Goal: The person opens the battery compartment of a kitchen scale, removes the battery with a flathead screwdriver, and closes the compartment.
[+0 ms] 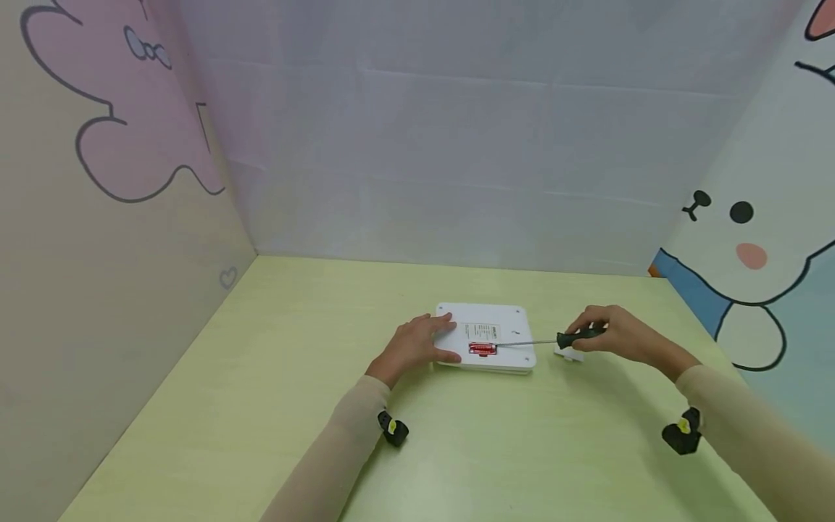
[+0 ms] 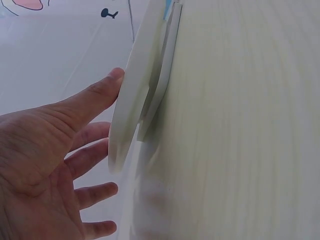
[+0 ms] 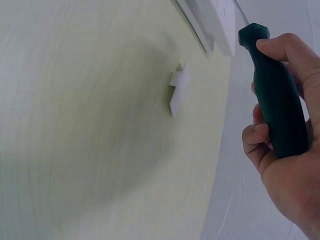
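A flat white square device [image 1: 509, 316], seemingly a scale, lies underside up, a printed label [image 1: 483, 332] on it. Red batteries [image 1: 483, 349] show in its open compartment. Spread fingers of my left hand [image 1: 414, 342] rest on the device's left side; the left wrist view shows the thumb against its edge [image 2: 132, 95]. My right hand [image 1: 620, 333] grips a screwdriver [image 3: 277, 95] by its dark green handle, fingers curled round it. The shaft reaches left over the device, its tip at the compartment's right end. Below the handle, a small white cover [image 3: 181, 92] lies on the table.
The pale yellow-green table [image 1: 313, 333] extends around the device. A plain whitish sheet [image 1: 457, 159] hangs behind it. Side panels with cartoon drawings stand at left [image 1: 130, 290] and right [image 1: 783, 348].
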`<state>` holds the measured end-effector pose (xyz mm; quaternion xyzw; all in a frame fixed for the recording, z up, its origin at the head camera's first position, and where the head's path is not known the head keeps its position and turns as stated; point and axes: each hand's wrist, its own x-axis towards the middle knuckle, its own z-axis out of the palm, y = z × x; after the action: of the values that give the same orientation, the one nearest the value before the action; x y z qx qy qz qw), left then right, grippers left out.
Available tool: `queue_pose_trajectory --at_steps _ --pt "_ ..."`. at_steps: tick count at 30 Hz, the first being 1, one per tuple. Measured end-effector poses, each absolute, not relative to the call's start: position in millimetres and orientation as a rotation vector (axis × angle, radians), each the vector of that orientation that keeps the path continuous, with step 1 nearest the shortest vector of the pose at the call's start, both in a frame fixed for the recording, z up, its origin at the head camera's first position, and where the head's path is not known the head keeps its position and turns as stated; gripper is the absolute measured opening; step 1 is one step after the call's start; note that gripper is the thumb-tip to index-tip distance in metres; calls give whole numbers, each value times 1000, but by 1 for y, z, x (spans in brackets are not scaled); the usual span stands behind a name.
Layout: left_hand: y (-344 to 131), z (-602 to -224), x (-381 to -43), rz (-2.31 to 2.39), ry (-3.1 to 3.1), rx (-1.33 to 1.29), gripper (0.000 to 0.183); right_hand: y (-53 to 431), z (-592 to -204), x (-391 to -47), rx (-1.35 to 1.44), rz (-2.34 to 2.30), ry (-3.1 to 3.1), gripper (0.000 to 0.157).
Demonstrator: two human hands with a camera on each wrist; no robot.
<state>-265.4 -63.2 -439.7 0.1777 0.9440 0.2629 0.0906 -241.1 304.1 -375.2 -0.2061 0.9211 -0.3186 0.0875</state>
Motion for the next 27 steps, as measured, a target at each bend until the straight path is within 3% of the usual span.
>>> queue_pose_trajectory --at_steps 14,27 --pt "-65 -440 -264 835 2799 540 77 316 -409 -229 -355 -1156 2617 33" --pt "-65 -443 -265 859 2802 499 76 318 -424 -223 -308 -1253 2570 35"
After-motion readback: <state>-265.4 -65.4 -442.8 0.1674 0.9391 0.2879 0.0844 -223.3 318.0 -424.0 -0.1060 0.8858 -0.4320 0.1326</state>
